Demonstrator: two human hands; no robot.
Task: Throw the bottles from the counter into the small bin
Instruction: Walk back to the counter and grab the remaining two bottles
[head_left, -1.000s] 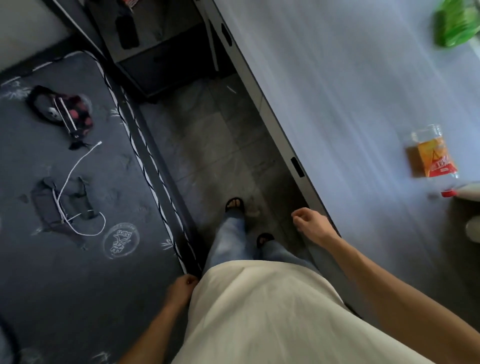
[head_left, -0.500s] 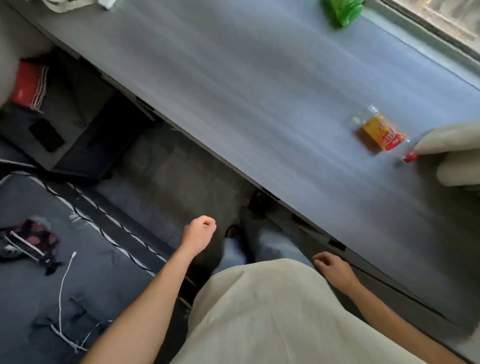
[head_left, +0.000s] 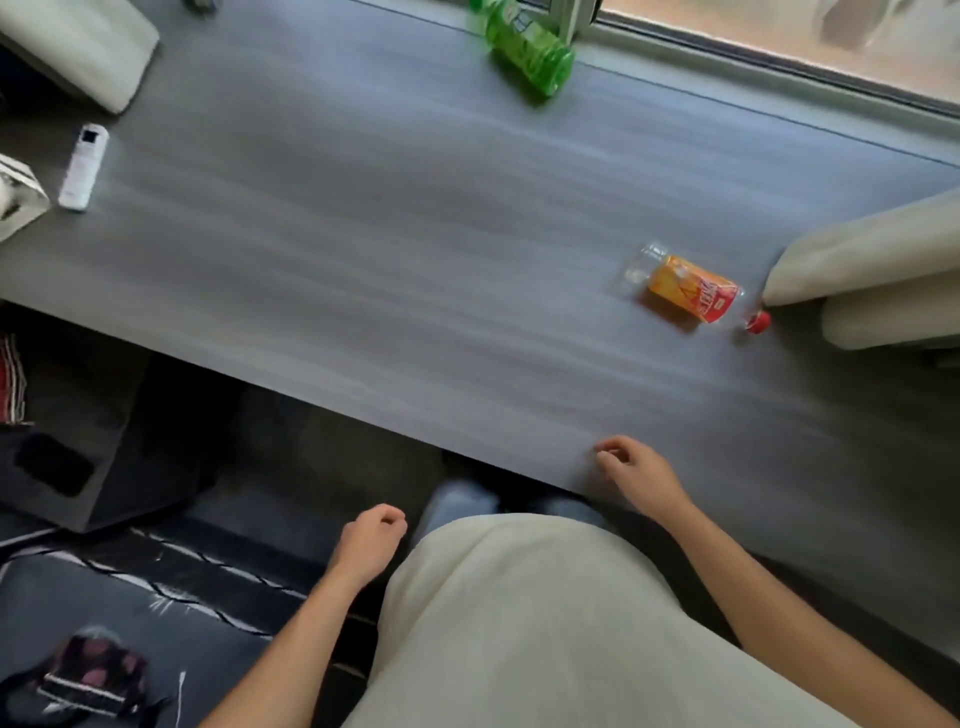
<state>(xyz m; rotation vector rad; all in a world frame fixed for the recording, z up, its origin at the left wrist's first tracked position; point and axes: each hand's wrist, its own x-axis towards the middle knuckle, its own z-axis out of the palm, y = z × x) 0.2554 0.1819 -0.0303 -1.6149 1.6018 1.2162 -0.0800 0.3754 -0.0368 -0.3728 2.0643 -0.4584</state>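
two bottles are seen lying on the grey counter (head_left: 389, 270): a clear bottle (head_left: 688, 288) with an orange label and red cap near the right end, just beside a pale cushion (head_left: 872, 260), and a green bottle (head_left: 527, 49) at the far edge by the window. the right hand (head_left: 636, 475) is held over the near edge, fingers loosely curled, empty. the left hand (head_left: 366, 543) is held below the counter, fingers curled in, empty. a white remote (head_left: 83, 166) is seen near the left end.

The counter (head_left: 415, 270) was streaky grey. Far across it lay a green bottle (head_left: 527, 49); nearer, a clear bottle (head_left: 685, 288) wore an orange-and-red label and red cap.
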